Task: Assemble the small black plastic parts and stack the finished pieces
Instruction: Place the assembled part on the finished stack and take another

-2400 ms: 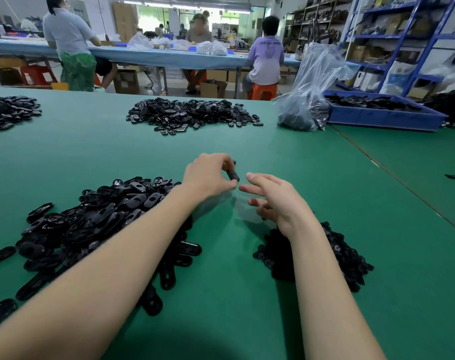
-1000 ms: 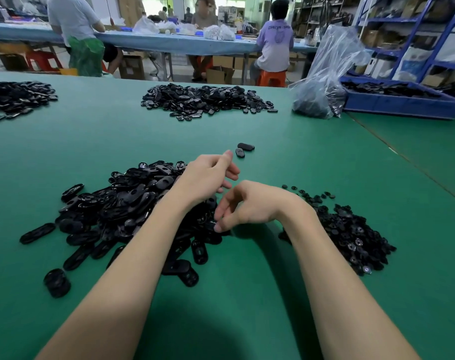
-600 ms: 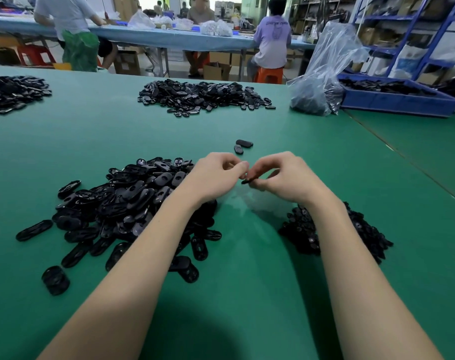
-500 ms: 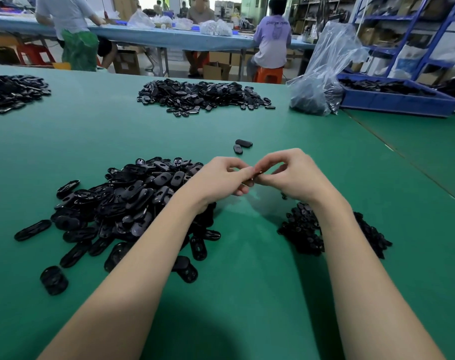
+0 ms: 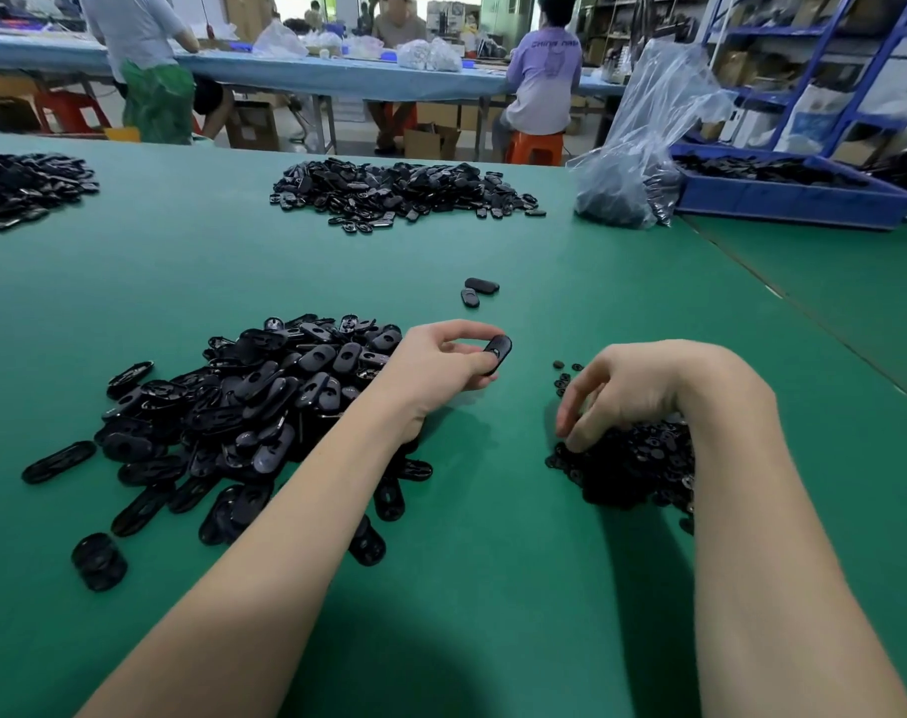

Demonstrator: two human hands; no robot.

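Plastic, thin and glossy, makes up the oblong black plastic shell (image 5: pixel 498 353) pinched near the middle of the frame between thumb and fingertips of the left hand (image 5: pixel 438 366), lifted off the green counter (image 5: pixel 492 588). It looks light and stiff, a hard moulded piece that should not bend under a pinch, though its smooth rounded face is likely slippery; holding it by the long edges near one end, as here, seems the surest grip and leaves the rest free for fitting. The right hand (image 5: pixel 643 388) at centre right has its fingers curled down into the heap of small round black plastic parts (image 5: pixel 632 466), fingertips among them; whether it already holds one I cannot tell. Those little pieces look tiny and fiddly, best nipped singly by the rim. The large pile of oblong black shells (image 5: pixel 244 406) lies at left, under and beside the left forearm. Two finished oblong black pieces (image 5: pixel 477 291) lie touching on the counter above the hands, a stack barely begun by my reckoning.
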